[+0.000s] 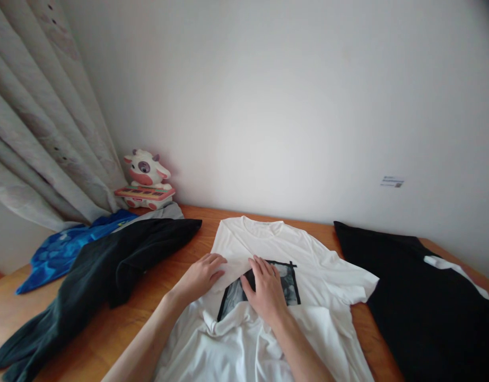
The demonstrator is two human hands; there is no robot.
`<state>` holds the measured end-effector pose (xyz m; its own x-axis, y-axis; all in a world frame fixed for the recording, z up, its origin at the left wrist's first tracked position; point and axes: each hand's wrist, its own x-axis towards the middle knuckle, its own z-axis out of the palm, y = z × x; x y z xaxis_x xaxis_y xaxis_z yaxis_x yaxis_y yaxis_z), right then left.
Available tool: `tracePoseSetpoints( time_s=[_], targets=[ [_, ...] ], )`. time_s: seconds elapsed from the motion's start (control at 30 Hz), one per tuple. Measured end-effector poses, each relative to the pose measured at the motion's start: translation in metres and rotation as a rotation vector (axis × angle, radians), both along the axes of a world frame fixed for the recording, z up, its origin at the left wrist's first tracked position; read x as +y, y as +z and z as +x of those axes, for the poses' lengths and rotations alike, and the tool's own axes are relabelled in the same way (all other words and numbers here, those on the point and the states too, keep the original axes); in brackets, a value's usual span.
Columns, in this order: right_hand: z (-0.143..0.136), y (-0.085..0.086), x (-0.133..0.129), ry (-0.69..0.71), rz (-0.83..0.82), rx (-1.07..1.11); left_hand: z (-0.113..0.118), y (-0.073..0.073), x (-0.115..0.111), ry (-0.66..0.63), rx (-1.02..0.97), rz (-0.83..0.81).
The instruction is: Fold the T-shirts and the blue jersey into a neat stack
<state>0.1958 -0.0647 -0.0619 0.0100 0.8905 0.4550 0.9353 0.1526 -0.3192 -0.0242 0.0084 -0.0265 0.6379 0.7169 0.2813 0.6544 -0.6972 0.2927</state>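
A white T-shirt (260, 241) with a dark photo print (290, 281) lies spread out, its collar pointing toward the wall. The sleeve on its left side is turned inward over the chest, while the right sleeve (354, 281) sticks out sideways. My left hand (204, 273) rests at the folded left edge, fingers slightly bent and thumb apart. Over the print, my right hand (264, 286) lies with fingers stretched on the cloth and covers part of the picture. Below the print, the shirt's lower part is bunched and wrinkled.
Black trousers or a similar dark garment (105, 265) and a blue cloth (65, 249) lie left on the wooden surface (165, 276). A black garment (419, 307) is at right. A cow-shaped toy keyboard (147, 180) stands by the curtain (41, 116) and wall (268, 106).
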Motion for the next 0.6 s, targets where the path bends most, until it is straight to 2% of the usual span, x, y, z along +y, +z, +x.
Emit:
tracePoseSetpoints(
  time_s=[0.07, 0.17, 0.3, 0.43, 0.53, 0.6],
  targets=[
    [-0.001, -0.002, -0.001, -0.008, -0.012, -0.007, -0.004, -0.01, 0.005, -0.027, 0.042, -0.009],
    [-0.002, -0.002, -0.004, -0.03, -0.053, 0.009, -0.011, -0.024, 0.011, 0.013, 0.064, -0.023],
    [-0.003, 0.002, -0.005, -0.045, -0.066, 0.035, -0.013, -0.029, 0.017, 0.062, 0.021, 0.03],
    [-0.004, 0.011, -0.004, -0.003, -0.009, 0.085, 0.014, -0.022, 0.039, 0.094, -0.026, 0.069],
    [-0.011, 0.017, -0.009, 0.177, 0.055, 0.112, 0.047, -0.021, 0.068, 0.162, 0.063, 0.094],
    [-0.019, 0.02, -0.016, 0.308, 0.048, 0.107, 0.068, -0.026, 0.085, 0.22, 0.102, 0.103]
  ],
)
